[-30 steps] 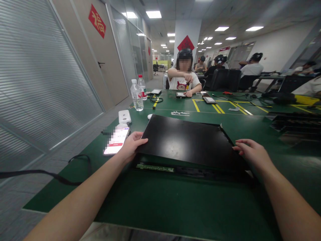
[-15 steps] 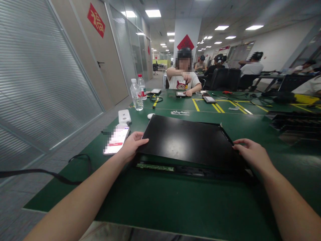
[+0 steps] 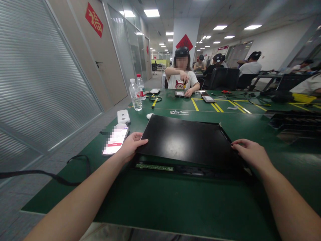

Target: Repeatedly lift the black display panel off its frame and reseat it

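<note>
A black, glossy screen panel (image 3: 180, 140) lies tilted over a black frame (image 3: 200, 172), its near edge raised. A narrow green circuit board (image 3: 154, 167) shows along the near side of that frame. My left hand (image 3: 134, 144) grips the panel's left edge, thumb on top and fingers beneath. At the opposite side, my right hand (image 3: 250, 154) is closed, thumb and fingers pinching at the panel's right edge, close to the frame; the exact contact is partly hidden. What lies under the panel cannot be seen.
Left of the panel are a phone (image 3: 115, 140), a white power bank (image 3: 123, 116) and two bottles (image 3: 135, 94). A white mouse (image 3: 149, 116) sits behind it. Dark stacked parts (image 3: 296, 124) stand at right. Across the green table (image 3: 175, 204) a person (image 3: 182, 77) handles a small device.
The view has shifted slightly. Both hands keep their hold on the panel, with almost no movement. The person opposite has moved the raised hand slightly lower.
</note>
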### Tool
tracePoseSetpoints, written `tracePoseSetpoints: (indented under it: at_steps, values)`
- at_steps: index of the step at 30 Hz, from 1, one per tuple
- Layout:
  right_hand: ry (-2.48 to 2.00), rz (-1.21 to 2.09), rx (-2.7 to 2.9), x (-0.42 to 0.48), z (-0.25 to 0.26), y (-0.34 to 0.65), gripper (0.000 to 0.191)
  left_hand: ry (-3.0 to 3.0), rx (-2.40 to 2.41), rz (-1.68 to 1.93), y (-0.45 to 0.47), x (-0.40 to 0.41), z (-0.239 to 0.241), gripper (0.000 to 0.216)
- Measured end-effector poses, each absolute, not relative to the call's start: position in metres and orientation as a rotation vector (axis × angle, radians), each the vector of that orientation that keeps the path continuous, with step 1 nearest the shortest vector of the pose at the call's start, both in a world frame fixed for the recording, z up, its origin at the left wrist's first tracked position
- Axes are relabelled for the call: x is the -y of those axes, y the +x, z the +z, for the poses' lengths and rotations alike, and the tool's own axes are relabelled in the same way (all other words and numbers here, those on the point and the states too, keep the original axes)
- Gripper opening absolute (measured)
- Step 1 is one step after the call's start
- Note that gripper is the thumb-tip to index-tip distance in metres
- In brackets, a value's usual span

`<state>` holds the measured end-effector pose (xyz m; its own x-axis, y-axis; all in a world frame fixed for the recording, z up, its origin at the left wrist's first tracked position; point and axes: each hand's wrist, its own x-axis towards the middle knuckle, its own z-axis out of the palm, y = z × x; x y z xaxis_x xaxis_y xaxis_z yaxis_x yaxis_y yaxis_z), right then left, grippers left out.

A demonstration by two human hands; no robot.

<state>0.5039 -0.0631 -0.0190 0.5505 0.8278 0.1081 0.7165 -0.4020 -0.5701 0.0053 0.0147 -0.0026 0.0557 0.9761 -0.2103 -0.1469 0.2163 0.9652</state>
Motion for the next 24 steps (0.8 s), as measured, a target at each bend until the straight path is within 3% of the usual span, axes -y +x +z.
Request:
tracePoseSetpoints:
  at_steps: [7,15,24]
  values:
    - [-2.240,0.259,1.227,0.062,-0.016,0.504,0.008,0.916,-1.173,1.122,0.006,-0.017,-0.006,0.043]
    - [-2.256,0.290,1.234,0.060,-0.018,0.508,0.011,0.806,-1.202,1.187,0.014,-0.013,0.007,0.013]
    - [-2.230,0.304,1.253,0.062,-0.018,0.508,0.010,0.781,-1.205,1.157,0.016,-0.009,0.010,0.012]
